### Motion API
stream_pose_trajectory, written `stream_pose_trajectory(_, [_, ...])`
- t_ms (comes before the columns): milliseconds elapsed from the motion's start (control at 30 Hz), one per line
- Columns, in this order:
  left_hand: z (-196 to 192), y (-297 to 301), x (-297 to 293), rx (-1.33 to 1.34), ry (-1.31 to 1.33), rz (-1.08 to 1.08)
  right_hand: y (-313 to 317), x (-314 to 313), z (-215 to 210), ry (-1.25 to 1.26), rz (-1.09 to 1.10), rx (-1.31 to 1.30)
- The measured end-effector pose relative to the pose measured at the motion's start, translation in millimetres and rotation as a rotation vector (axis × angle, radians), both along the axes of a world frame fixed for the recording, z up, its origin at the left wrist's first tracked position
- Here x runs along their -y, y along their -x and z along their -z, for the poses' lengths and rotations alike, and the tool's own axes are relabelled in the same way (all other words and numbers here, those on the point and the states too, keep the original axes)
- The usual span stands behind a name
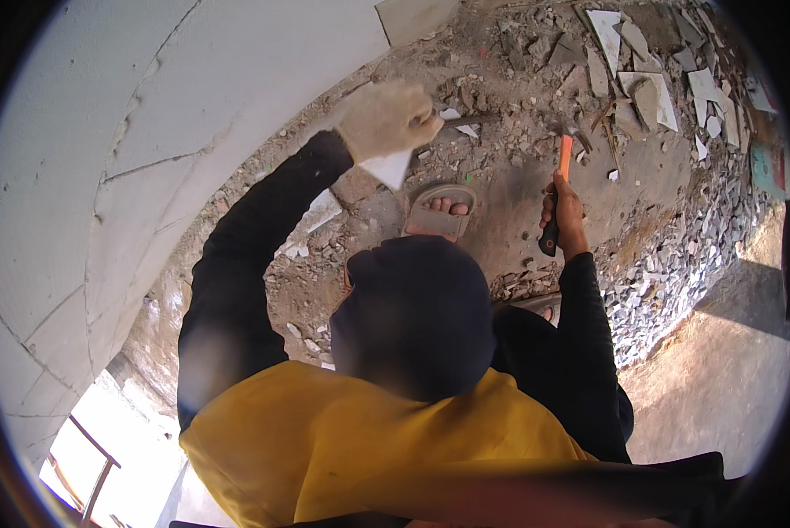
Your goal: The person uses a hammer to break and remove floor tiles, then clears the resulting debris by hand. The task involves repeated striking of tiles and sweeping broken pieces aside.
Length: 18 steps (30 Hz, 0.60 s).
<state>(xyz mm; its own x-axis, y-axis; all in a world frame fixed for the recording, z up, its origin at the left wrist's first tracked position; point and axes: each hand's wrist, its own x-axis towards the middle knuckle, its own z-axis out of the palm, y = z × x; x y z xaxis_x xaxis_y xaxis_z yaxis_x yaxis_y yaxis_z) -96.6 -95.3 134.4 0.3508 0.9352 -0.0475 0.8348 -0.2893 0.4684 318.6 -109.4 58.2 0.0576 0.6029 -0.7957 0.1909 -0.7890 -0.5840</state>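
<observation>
My left hand, in a pale work glove, is closed around a dark metal chisel that points right, low over the rubble. A white triangular tile piece lies just below the glove. To the right, my bare right hand grips a hammer by its orange-and-black handle. The hammer's head is at the far end and hard to make out. The two tools are apart. Between my hands, a sandalled foot stands on the dirty ground.
A cracked pale wall curves along the left. Broken tile pieces pile up at the far right, with grey gravel below them. A dark blue rounded form hides the ground in the middle. Another sandalled foot shows partly beside my right sleeve.
</observation>
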Motion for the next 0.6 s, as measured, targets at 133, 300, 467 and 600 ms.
stream_pose_trajectory(133, [-48.3,-41.7,-60.1,0.391,-0.213,-0.189,3.4,5.6,7.1,-0.007,-0.002,-0.003])
stream_pose_trajectory(300, [-39.8,-71.2,-111.7,0.404,-0.445,-0.004,-9.9,21.0,17.2,-0.068,0.055,0.032])
stream_pose_trajectory(467, [38.3,16.0,-41.1,-0.246,0.085,0.407,-27.1,45.2,32.9,-0.069,0.152,0.068])
stream_pose_trajectory(600, [66.9,45.5,-15.5,-0.398,0.213,0.411,-35.0,52.3,40.3,-0.059,0.132,0.067])
